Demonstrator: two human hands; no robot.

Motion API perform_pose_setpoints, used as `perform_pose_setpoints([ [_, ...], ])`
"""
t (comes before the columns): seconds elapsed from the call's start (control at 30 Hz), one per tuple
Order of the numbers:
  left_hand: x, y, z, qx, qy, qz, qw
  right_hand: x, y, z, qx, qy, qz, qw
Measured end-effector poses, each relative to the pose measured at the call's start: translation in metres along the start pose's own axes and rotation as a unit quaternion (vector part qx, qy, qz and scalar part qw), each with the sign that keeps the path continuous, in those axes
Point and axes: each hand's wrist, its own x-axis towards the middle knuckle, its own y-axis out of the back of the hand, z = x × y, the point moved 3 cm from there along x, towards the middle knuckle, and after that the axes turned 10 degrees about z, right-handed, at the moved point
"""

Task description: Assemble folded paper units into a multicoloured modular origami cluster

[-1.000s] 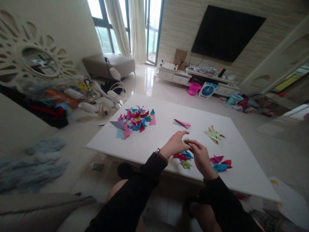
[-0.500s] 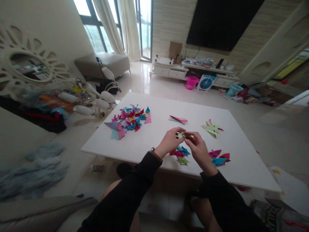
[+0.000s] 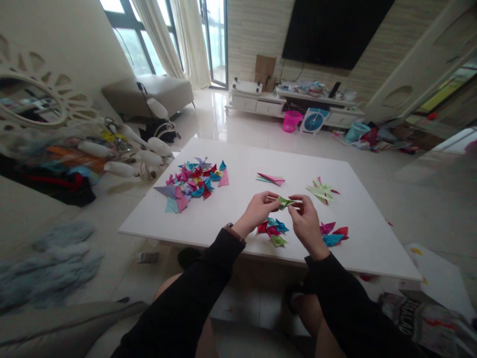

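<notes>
A white table fills the middle of the frame. On its left part lies a big heap of folded papers in pink, blue, red and purple. Near the centre, toward the far edge, lies a flat pink fold, and right of it a pale green cluster. Close to the near edge sit two small piles: a mixed pile of red, blue and green pieces just below the hands, and a pink, red and blue pile at the right, just beside the right wrist. Nothing lies between the hands and these piles. At the upper left a round mirror leans over clutter on the floor; at the top a dark TV hangs above a low white stand, with a pink basket beside it.

The green piece is small, pale green and folded into sharp points; finer folds are too small to tell. It is held above the table at frame centre, over the mixed pile. The left hand pinches its left end between thumb and fingertips, and the right hand pinches its right end, the other fingers curled in.
</notes>
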Motion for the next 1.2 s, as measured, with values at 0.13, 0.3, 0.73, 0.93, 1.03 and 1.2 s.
perform_pose_setpoints([
  [0.13,0.0012,-0.0002,-0.0021,0.007,-0.003,0.005,1.0,0.0021,0.0003,0.0017,-0.001,0.006,0.012,1.0],
  [0.3,0.0012,0.0014,-0.0023,-0.004,0.002,0.02,1.0,0.002,0.0007,0.0011,0.007,0.001,0.016,1.0],
  [0.73,-0.0014,0.0008,0.0021,0.005,0.004,0.044,0.999,-0.0009,0.0007,-0.0055,0.015,0.003,0.012,1.0],
  [0.93,-0.0026,0.001,0.0037,0.021,0.003,0.048,0.999,-0.0006,0.0009,-0.0053,0.013,0.002,0.009,1.0],
  [1.03,-0.0022,0.0011,0.0033,0.024,0.001,0.046,0.999,-0.0004,0.0012,-0.0043,0.013,0.004,0.009,1.0],
  [1.2,-0.0016,0.0019,0.0025,0.032,-0.008,0.044,0.998,-0.0002,0.001,-0.0019,0.017,-0.003,0.009,1.0],
])
